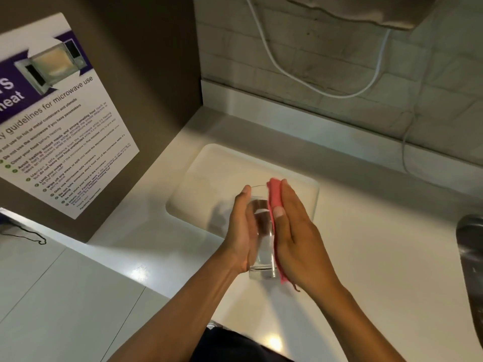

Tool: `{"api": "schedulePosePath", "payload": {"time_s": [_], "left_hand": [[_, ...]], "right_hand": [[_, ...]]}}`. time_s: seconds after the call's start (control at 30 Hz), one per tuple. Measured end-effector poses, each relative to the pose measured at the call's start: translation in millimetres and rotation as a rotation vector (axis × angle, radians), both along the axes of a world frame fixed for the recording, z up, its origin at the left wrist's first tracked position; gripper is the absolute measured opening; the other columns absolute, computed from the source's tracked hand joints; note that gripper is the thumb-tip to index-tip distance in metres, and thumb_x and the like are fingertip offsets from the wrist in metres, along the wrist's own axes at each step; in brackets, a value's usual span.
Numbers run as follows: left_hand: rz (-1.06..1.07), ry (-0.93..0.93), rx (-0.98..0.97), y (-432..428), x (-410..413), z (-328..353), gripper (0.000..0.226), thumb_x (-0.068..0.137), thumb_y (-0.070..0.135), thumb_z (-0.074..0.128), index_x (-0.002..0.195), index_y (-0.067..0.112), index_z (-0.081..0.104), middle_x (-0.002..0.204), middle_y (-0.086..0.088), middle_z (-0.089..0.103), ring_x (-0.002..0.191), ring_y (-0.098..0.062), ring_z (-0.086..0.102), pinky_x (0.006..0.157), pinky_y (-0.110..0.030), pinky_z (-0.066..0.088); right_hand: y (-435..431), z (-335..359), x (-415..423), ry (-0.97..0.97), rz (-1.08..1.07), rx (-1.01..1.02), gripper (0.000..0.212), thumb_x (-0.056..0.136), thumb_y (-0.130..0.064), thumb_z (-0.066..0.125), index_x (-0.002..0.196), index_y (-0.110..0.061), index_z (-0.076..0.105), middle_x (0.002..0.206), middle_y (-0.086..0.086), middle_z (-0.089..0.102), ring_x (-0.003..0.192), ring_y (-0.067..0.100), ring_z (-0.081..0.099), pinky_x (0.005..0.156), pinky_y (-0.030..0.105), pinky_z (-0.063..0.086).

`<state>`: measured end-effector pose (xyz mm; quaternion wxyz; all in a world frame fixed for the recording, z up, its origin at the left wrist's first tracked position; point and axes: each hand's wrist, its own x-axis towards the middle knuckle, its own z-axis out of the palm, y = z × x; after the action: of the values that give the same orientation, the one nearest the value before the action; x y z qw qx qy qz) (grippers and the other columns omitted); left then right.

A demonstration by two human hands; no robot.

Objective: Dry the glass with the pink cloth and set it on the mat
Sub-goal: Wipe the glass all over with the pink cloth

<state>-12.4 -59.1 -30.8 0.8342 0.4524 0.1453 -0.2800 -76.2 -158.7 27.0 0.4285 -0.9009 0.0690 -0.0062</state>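
A clear drinking glass [262, 246] is held upright above the white counter, between both of my hands. My left hand [241, 231] grips its left side. My right hand [295, 231] presses a pink cloth [274, 197] flat against the glass's right side, fingers straight. The cloth runs from above the rim down past the base. A cream rectangular mat [222, 173] lies on the counter just behind the glass, with nothing on it.
A brown panel with a microwave guidelines poster [60, 121] stands at the left. A white cable [313, 84] hangs along the tiled back wall. A metal sink edge [470, 246] shows at the right. A lower white surface [65, 296] lies at the near left.
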Motion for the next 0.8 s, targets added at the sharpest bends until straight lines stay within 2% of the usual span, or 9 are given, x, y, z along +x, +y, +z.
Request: {"api": "schedulePosePath", "payload": {"time_s": [0.07, 0.13, 0.27, 0.37, 0.47, 0.53, 0.67, 0.73, 0.8], "left_hand": [[0.054, 0.017, -0.054, 3, 7, -1, 0.068, 0.099, 0.065, 0.045, 0.117, 0.009, 0.079, 0.125, -0.025, 0.075, 0.121, -0.038, 0.071, 0.110, -0.051, 0.053], [0.072, 0.015, -0.073, 5, 10, -2, 0.064, 0.102, 0.062, 0.042, 0.106, 0.013, 0.083, 0.118, -0.020, 0.079, 0.115, -0.034, 0.074, 0.108, -0.050, 0.054], [0.017, 0.060, -0.004, -2, -2, -4, 0.071, 0.099, 0.068, 0.041, 0.115, 0.009, 0.078, 0.125, -0.025, 0.075, 0.123, -0.042, 0.068, 0.108, -0.055, 0.053], [-0.002, 0.051, -0.025, -3, 4, 1, 0.070, 0.100, 0.067, 0.039, 0.117, 0.011, 0.077, 0.120, -0.019, 0.079, 0.114, -0.033, 0.075, 0.097, -0.047, 0.059], [0.081, 0.045, -0.028, 7, 22, 6, 0.086, 0.093, 0.074, 0.049, 0.129, -0.002, 0.069, 0.130, -0.029, 0.071, 0.127, -0.043, 0.066, 0.110, -0.054, 0.052], [0.066, 0.044, -0.030, 10, 27, 3, 0.101, 0.083, 0.079, 0.056, 0.136, -0.007, 0.061, 0.136, -0.033, 0.066, 0.133, -0.047, 0.060, 0.117, -0.060, 0.044], [0.008, 0.062, 0.008, 0, 14, -1, 0.085, 0.090, 0.074, 0.050, 0.133, 0.003, 0.069, 0.136, -0.029, 0.068, 0.134, -0.046, 0.059, 0.118, -0.058, 0.043], [0.008, 0.062, 0.009, -1, 11, -3, 0.081, 0.092, 0.073, 0.048, 0.130, 0.006, 0.071, 0.135, -0.028, 0.068, 0.135, -0.046, 0.059, 0.118, -0.058, 0.043], [0.050, 0.083, 0.010, 2, 16, 0, 0.071, 0.099, 0.068, 0.043, 0.115, 0.009, 0.079, 0.122, -0.022, 0.077, 0.125, -0.040, 0.068, 0.115, -0.054, 0.048]], "right_hand": [[4, -3, -10, 0.021, 0.096, -0.063, 0.055, 0.105, -0.047, 0.021, 0.154, -0.049, -0.002, 0.162, -0.032, -0.010, 0.134, -0.030, -0.006, 0.099, -0.010, 0.005], [5, -10, -19, 0.036, 0.133, -0.065, 0.055, 0.105, -0.047, 0.021, 0.154, -0.050, -0.003, 0.161, -0.033, -0.012, 0.132, -0.033, -0.008, 0.104, -0.007, 0.007], [-4, -10, -5, 0.063, -0.023, 0.070, 0.054, 0.104, -0.053, 0.022, 0.156, -0.048, 0.006, 0.164, -0.025, 0.011, 0.150, -0.001, 0.017, 0.119, 0.020, 0.017], [-5, -5, 5, 0.032, -0.029, 0.061, 0.054, 0.104, -0.051, 0.023, 0.156, -0.046, 0.009, 0.164, -0.026, 0.010, 0.149, -0.004, 0.015, 0.110, 0.007, 0.012], [3, -6, -10, -0.003, 0.126, -0.030, 0.052, 0.106, -0.044, 0.023, 0.150, -0.060, -0.001, 0.160, -0.037, -0.009, 0.141, -0.024, -0.002, 0.106, -0.004, 0.005], [5, -9, -16, 0.019, 0.161, -0.034, 0.053, 0.106, -0.044, 0.024, 0.146, -0.066, -0.006, 0.158, -0.040, -0.012, 0.142, -0.022, -0.002, 0.110, -0.002, 0.005], [-5, -8, 6, 0.057, -0.027, 0.100, 0.055, 0.104, -0.051, 0.024, 0.155, -0.047, 0.007, 0.164, -0.025, 0.011, 0.149, 0.001, 0.018, 0.113, 0.013, 0.015], [-5, -7, 11, 0.028, -0.035, 0.079, 0.055, 0.104, -0.050, 0.025, 0.156, -0.045, 0.008, 0.164, -0.025, 0.009, 0.149, -0.003, 0.014, 0.109, 0.006, 0.012], [1, -10, 2, 0.010, 0.041, 0.029, 0.054, 0.105, -0.047, 0.026, 0.155, -0.047, 0.005, 0.163, -0.031, -0.001, 0.143, -0.019, 0.002, 0.103, -0.006, 0.006]]}}
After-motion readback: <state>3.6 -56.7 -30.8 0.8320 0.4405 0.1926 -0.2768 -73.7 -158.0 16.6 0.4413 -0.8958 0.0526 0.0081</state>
